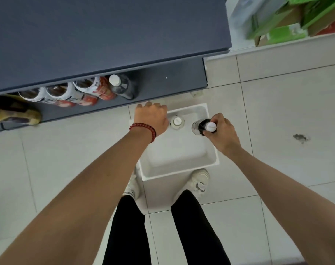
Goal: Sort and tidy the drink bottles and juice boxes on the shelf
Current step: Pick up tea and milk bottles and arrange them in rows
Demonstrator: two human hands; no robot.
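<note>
Bottle [203,127] in right hand [223,133], seemingly upright

Standing upright at the far end of the white bin [178,155]: a clear bottle [176,122] with a white cap. Just beside it, being gripped at the neck by the right hand [223,132]: a dark bottle [198,128], also white-capped. Lining the shelf [162,79] in a row: red-and-white labelled bottles [86,90], ending in a dark white-capped bottle [120,86].

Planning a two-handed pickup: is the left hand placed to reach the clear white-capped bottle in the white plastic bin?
Probably yes. The left hand hangs right beside the clear white-capped bottle, nothing between them; the right hand grips the dark white-capped bottle apart.
</note>
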